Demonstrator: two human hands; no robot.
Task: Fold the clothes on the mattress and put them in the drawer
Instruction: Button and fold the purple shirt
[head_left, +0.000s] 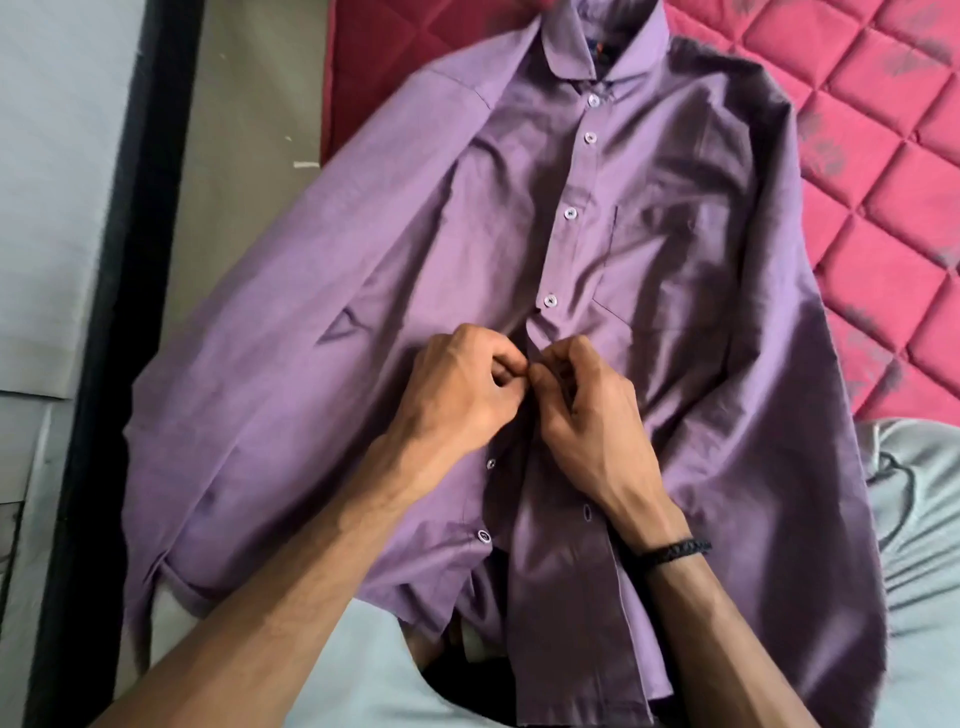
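Here your purple shirt (649, 291) lies front-up on the pink quilted mattress (893, 171), collar away from you, its hem cut off by the frame's lower edge. Your left hand (457, 389) and right hand (582, 405) meet at the placket, fingers curled and pinching the cloth edges; the button between them is hidden. A black wristband (670, 551) circles your right wrist. Grey fabric (919, 519) bunches at right.

A grey floor strip (244, 130) is seen at left, bordered by a black band (119, 270). Pale grey panels (52, 156) are seen far left. Soft daylight is cast throughout.
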